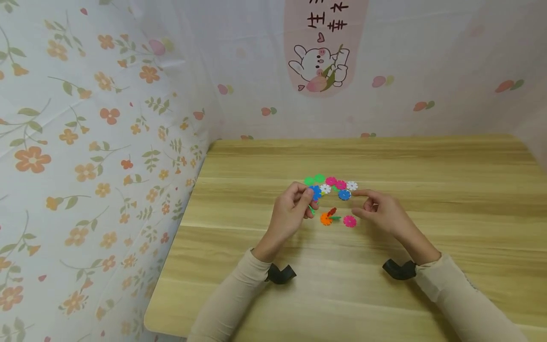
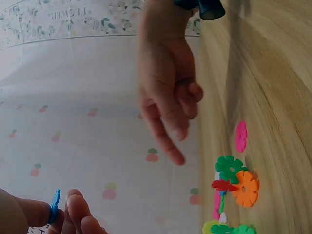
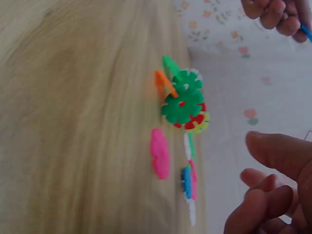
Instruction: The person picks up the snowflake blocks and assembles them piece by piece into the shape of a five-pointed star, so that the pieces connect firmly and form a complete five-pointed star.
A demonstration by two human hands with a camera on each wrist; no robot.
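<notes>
Sleeves: the beige left sleeve (image 1: pixel 231 299) and right sleeve (image 1: pixel 467 299) come in nearest, one to each side of the orange disc.
Black fittings: one at the left wrist (image 1: pixel 280 274), one at the right wrist (image 1: pixel 399 269), both nearer than the orange disc.
Pink disc (image 1: pixel 349 221): lies on the tabletop, right of the orange disc and apart from it.
Orange disc (image 1: pixel 326 219): stands tilted on the tabletop, with a red disc (image 1: pixel 332 212) and a green disc (image 1: pixel 335 218) touching it.
Right hand (image 1: pixel 382 211): raised, right of the orange disc; thumb and forefinger spread apart, other fingers curled in, nothing between them.
Left hand (image 1: pixel 290 209): raised, left of the orange disc; thumb and fingers pinch the raised blue disc.
Raised blue disc (image 1: pixel 315 192): clear of the tabletop, beyond the orange disc and slightly left.
Second blue disc (image 1: pixel 344 194): beyond the orange disc, slightly right.
Far discs: beyond the orange disc run two light green (image 1: pixel 319 178), two pink (image 1: pixel 331 181) and two white (image 1: pixel 352 185).
Tabletop (image 1: pixel 342 299): wood-grained, under the orange disc.
Back cloth (image 1: pixel 252 57): farthest beyond the orange disc, printed with a rabbit (image 1: pixel 318 64).
</notes>
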